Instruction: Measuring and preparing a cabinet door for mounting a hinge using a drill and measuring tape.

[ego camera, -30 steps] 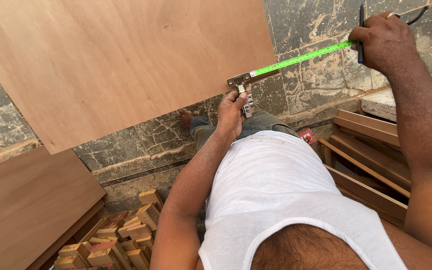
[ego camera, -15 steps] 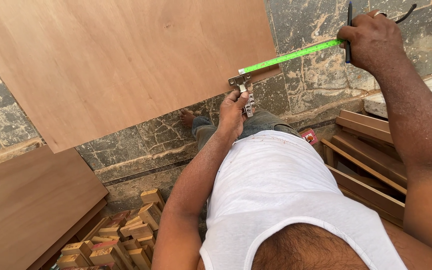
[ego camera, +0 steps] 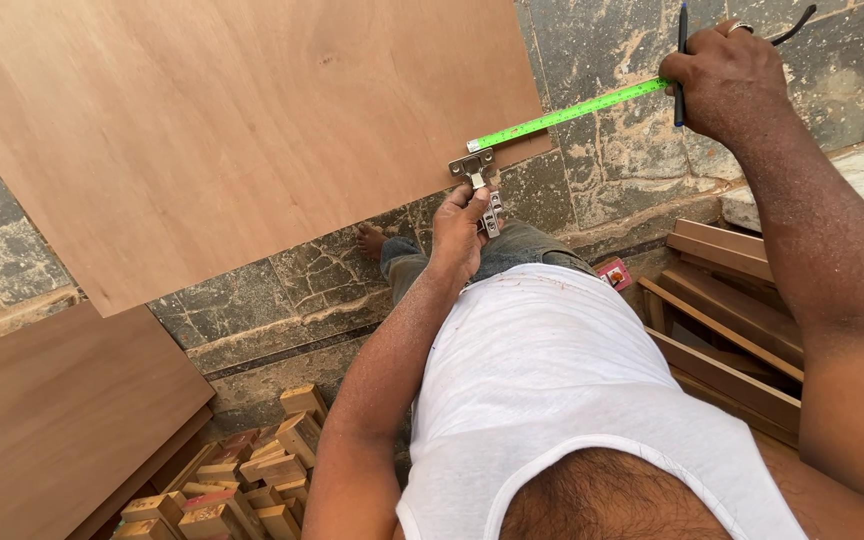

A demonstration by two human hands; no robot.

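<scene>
The left hand [ego camera: 460, 228] pinches a small metal hinge [ego camera: 476, 172] against the near right corner of the plywood panel [ego camera: 242, 130] — stiff, light hardware, probably best held by its arm. The right hand [ego camera: 727, 75] is closed around a tape measure [ego camera: 567, 114] (and a dark pen [ego camera: 681, 60]), far right; the thin green blade looks springy and likely to buckle unless kept taut.

Small wooden blocks [ego camera: 242, 480] lie heaped beside a flat brown board [ego camera: 52, 420], with wooden frames [ego camera: 732, 330] stacked opposite.
</scene>
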